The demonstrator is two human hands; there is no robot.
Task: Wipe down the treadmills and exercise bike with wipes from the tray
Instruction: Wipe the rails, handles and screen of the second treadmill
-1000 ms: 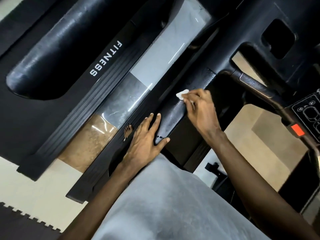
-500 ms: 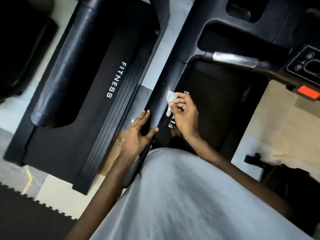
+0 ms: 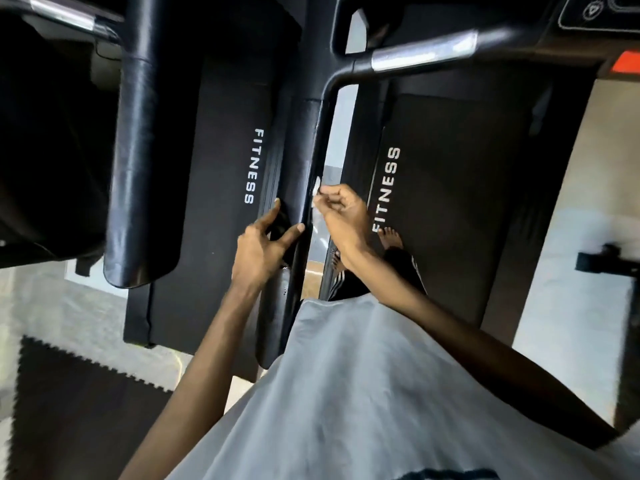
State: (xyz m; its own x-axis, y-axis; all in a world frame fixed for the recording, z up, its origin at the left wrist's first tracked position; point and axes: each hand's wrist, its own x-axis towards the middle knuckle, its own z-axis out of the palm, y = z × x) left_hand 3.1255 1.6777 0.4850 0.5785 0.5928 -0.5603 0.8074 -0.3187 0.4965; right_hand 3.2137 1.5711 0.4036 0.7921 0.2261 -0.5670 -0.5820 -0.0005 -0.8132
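Treadmills point(image 3: 221, 209) stand side by side, heavy and fixed (nothing to lift). Between them runs a padded rail point(image 3: 298, 157), firm and probably slick. On it the left hand point(image 3: 258, 247) braces, grip apart. The right hand point(image 3: 343, 213) has its grip clamped on a small wipe point(image 3: 316, 190), soft and limp and best held bunched, at the rail's right edge.

The floor of pale glossy tiles point(image 3: 571, 220) shows from 3 to 4 o'clock and again near 8 o'clock. A black foam mat with a jigsaw-toothed edge point(image 3: 79, 410) lies on it toward 7 o'clock. Two black machines lettered FITNESS stand on it side by side: the left treadmill point(image 3: 221, 168) at 10 o'clock and the right treadmill point(image 3: 450, 168) at 2 o'clock, with a narrow strip of tile between them. A blurred black bracket-shaped object point(image 3: 609, 263) sits at 3 o'clock.
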